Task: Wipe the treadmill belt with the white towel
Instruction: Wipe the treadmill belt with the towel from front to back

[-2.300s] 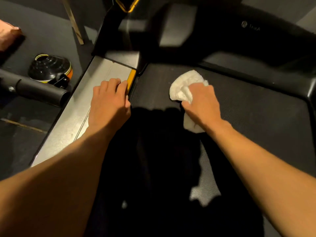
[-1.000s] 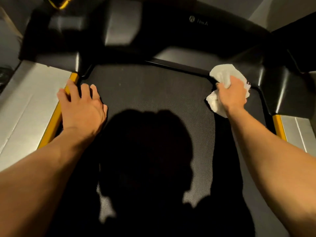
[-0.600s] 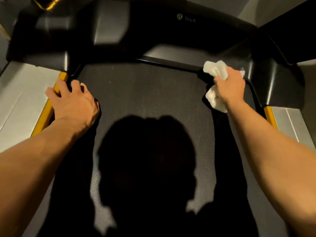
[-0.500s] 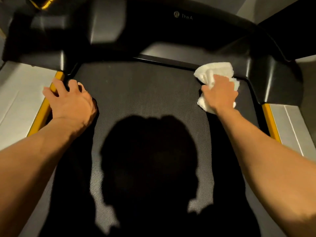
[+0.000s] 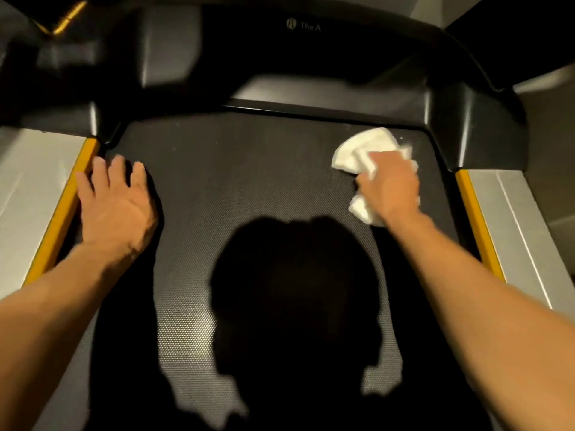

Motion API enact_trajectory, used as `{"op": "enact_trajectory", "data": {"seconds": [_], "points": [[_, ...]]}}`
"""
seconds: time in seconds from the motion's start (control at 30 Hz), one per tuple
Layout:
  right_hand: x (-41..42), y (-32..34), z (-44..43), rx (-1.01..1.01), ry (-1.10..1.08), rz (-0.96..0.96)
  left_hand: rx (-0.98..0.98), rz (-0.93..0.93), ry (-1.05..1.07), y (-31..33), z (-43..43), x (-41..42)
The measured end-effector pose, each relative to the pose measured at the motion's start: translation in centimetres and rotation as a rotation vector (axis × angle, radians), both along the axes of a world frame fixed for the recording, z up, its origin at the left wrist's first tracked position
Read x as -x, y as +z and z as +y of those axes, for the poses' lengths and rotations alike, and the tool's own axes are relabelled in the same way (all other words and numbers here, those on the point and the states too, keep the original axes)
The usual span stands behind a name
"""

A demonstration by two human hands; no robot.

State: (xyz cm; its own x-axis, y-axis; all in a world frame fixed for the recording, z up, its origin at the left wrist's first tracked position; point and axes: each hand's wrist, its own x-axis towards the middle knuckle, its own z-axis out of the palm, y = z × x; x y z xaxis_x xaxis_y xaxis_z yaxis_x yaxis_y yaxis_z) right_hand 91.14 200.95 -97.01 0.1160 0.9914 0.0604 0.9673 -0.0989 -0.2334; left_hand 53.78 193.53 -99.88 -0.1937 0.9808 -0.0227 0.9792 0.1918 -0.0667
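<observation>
- Right hand (image 5: 390, 185): fingers curled down and bunched together round a crumpled white cloth towel (image 5: 367, 147). Knuckles face the camera; the fingertips are hidden under the hand.
- White cloth towel: lies on the dark, dimpled rubber treadmill belt (image 5: 249, 169), in its far right corner. It is close to the front hood and near the right edge. Folds stick out beyond the fingers and again below the wrist side of the hand.
- Left hand (image 5: 116, 200): palm down, flat on the left margin of the belt. Fingers are straight and slightly spread, holding nothing. The outer fingers lie just beside the left yellow edge strip (image 5: 62, 213).
- Brushed silver side rail (image 5: 28, 188) runs outside that strip. A matching yellow strip (image 5: 476, 219) and silver rail (image 5: 513, 228) run on the right.
- Glossy black motor hood (image 5: 311, 57) spans the far end of the belt and carries a small pale logo (image 5: 303, 25).
- A dark shadow of a head and shoulders (image 5: 295, 290) falls on the belt between the forearms.
</observation>
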Motion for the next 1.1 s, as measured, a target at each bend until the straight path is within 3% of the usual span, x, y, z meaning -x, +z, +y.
{"op": "enact_trajectory", "data": {"seconds": [0.1, 0.2, 0.37, 0.47, 0.57, 0.73, 0.87, 0.93, 1.1], "points": [[4.8, -0.2, -5.9, 0.15, 0.273, 0.212, -0.124, -0.142, -0.143, -0.6, -1.9, -3.0], [5.4, 1.6, -7.8, 0.025, 0.266, 0.378, -0.107, -0.211, -0.082, -0.4, -2.3, -4.8], [-0.7, 1.0, -3.1, -0.101, -0.151, 0.306, -0.057, -0.169, -0.117, -0.2, -2.0, -4.1], [1.3, 0.1, -5.2, -0.039, 0.065, 0.18, -0.034, -0.164, -0.116, 0.2, -2.2, -4.2], [4.4, 0.2, -8.2, -0.028, 0.311, 0.224, -0.01, -0.177, -0.093, 0.4, -2.3, -4.5], [1.7, 2.7, -4.9, -0.142, 0.026, 0.346, 0.021, -0.194, -0.099, 1.0, -2.3, -4.4], [1.4, 1.3, -4.4, 0.021, -0.011, 0.196, 0.049, -0.242, -0.089, 1.9, -2.3, -4.3], [3.6, 1.0, -6.3, 0.037, 0.087, 0.169, 0.058, -0.273, -0.101, 2.1, -2.5, -4.1], [8.6, 0.7, -12.3, 0.146, 0.659, 0.15, 0.084, -0.26, -0.132, 2.8, -4.1, -2.6]]}}
